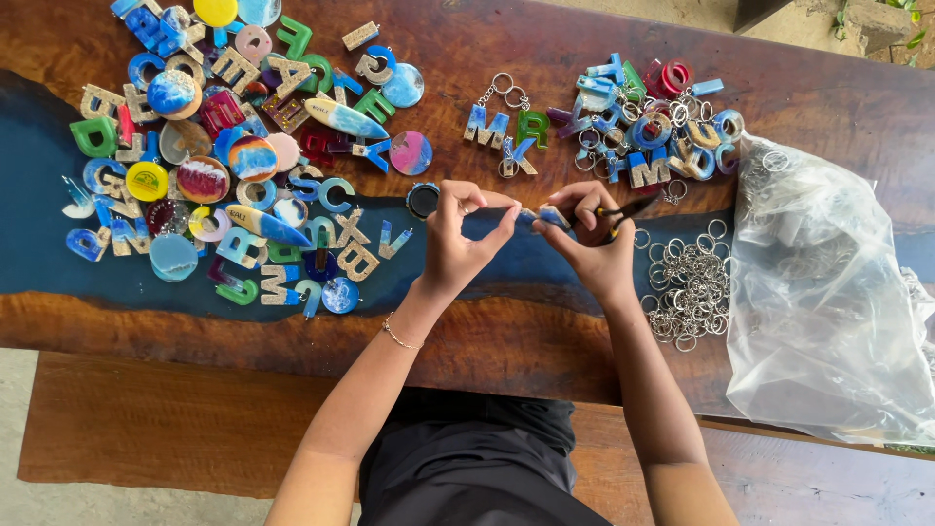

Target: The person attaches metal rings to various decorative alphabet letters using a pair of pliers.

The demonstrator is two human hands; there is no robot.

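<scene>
Two hands pinch one small blue resin charm over the table's blue strip.

The left hand [466, 226] nips the charm [545, 216] by its tip; the right hand [589, 234] grips it together with small pliers [633, 206]. It looks light, rigid, glossy-slick, best held by its edges. Loose key rings [687, 287] crowd the right; open wood lies nearer the table edge [487, 375].
</scene>
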